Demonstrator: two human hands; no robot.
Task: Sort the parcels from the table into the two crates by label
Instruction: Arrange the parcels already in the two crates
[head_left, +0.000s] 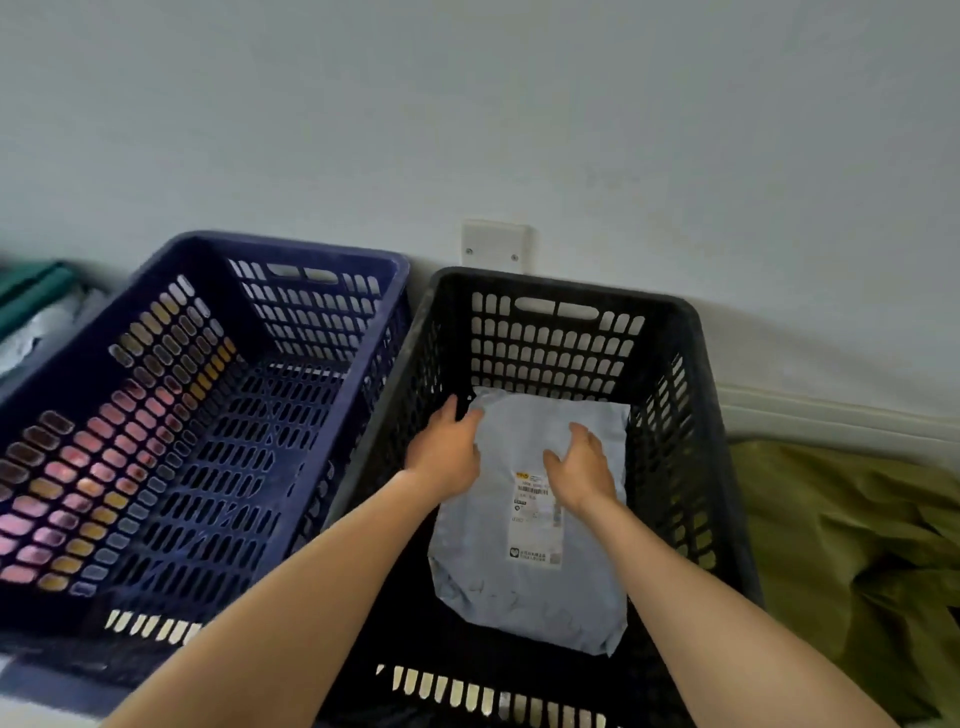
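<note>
We record both forearms reaching in from 6 o'clock over the black crate (724, 415). The left hand (445, 453) sits at the 10 o'clock edge of the grey parcel (524, 587), fingers bent over it; we cannot tell whether they grip. The right hand (582, 467) is relaxed and spread over the parcel's middle, hiding part of the label (537, 527), whose print is unreadable. The parcel lies flat on the crate floor. At 9 o'clock, the blue crate (291, 249) is cut off by the frame.
</note>
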